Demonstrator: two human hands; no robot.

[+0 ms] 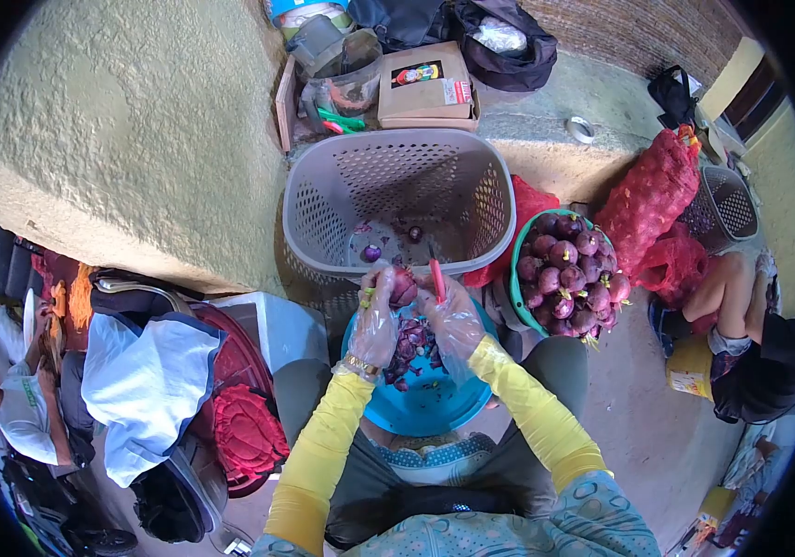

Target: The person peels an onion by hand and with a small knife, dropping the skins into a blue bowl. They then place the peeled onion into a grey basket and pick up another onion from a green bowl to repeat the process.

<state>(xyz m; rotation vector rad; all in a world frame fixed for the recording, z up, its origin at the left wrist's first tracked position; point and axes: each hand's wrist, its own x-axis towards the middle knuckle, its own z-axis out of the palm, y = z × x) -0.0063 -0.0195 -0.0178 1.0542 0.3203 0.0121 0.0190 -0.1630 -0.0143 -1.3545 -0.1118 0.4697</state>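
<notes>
My left hand (376, 320), in a clear plastic glove, is closed around a red onion (403, 287). Gloved the same way, my right hand (449, 318) grips a red-handled knife (437, 280), its dark blade pointing up and away beside the onion. Below both hands, a blue basin (421, 408) holds purple onion skins (413, 345). Just beyond stands a large grey perforated basket (323, 232) with a few onions at its bottom, one of them a small purple onion (371, 252). To the right, a green basket (520, 306) is heaped with red onions (572, 269) that have sprouts and roots.
A full red mesh sack (648, 200) leans at the right, near a grey basket (727, 204) and a seated person (741, 353). Another person (31, 408) sits at the far left. A cardboard box (427, 84) and a tape roll (580, 129) lie on the ledge.
</notes>
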